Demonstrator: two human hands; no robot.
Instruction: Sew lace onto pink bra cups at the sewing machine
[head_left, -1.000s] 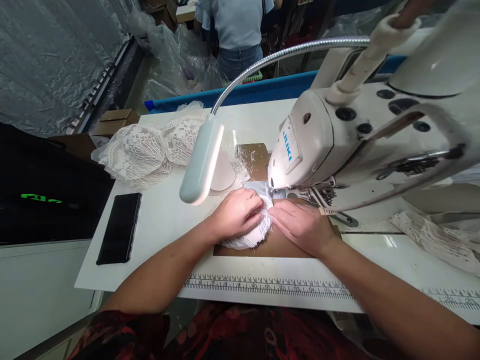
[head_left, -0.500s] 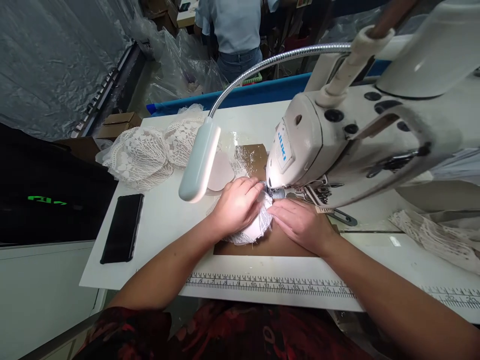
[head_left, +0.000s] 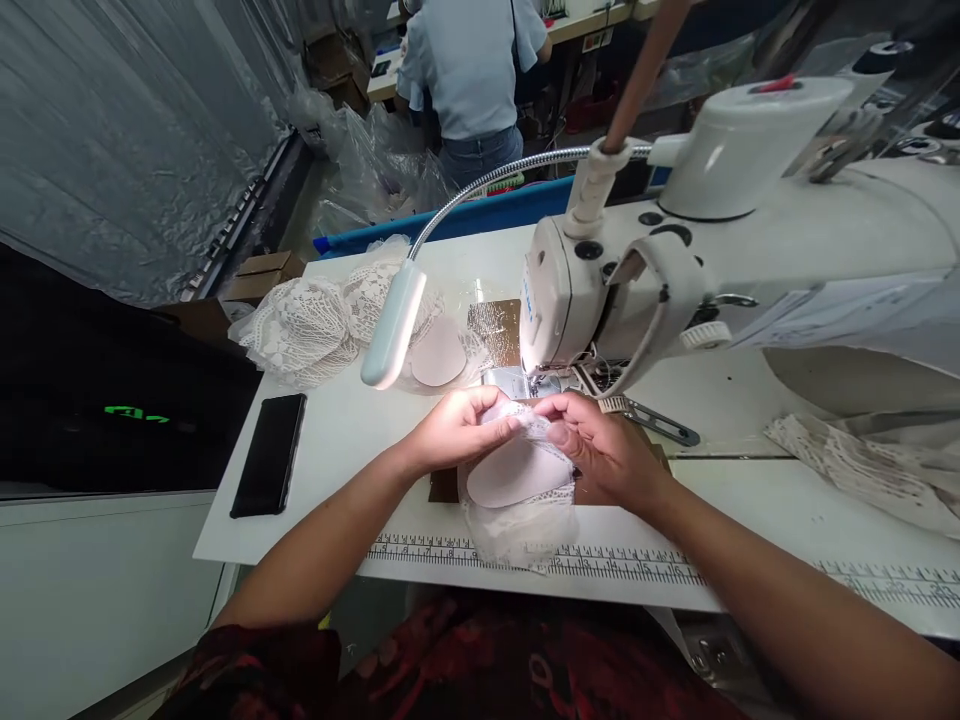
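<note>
Both hands pinch the upper edge of a white lace bra cup, just in front of the sewing machine. My left hand grips its left side, thumb on top. On its right side, my right hand holds the lace edge between thumb and fingers. The cup's smooth pad faces up, and its sheer lace border hangs toward me over the printed ruler. Behind my left hand lies another lace cup with a pale pad. The needle area is partly hidden by the machine head.
A lamp on a bendy metal neck hangs over the table. Lace cups are piled at the back left, near a black phone. More lace lies at right. A person in a light blue shirt sits beyond.
My hands have drawn the lace cup back from the needle toward me and raised its edge. The cup now shows its padded side. My view has shifted, so the machine appears farther away.
</note>
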